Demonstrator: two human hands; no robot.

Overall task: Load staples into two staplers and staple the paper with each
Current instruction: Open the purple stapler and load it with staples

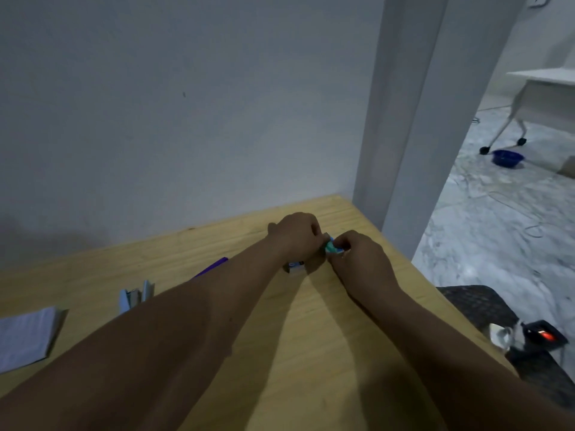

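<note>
Both my hands meet over the far right part of the wooden table (311, 321). My left hand (295, 233) and my right hand (357, 259) pinch a small teal staple box (332, 246) between them. Just below my left hand lies another small box (294, 267) on the table. A light blue stapler (136, 298) lies opened at the left. A purple stapler (211, 266) shows partly behind my left forearm. A pad of paper (26, 337) rests at the far left edge.
A white wall stands right behind the table. The table's right edge drops to a marble floor with a black chair seat (479, 306), a power strip (543, 337) with a red light, a blue bowl (507, 157) and a wheeled white table (544, 88).
</note>
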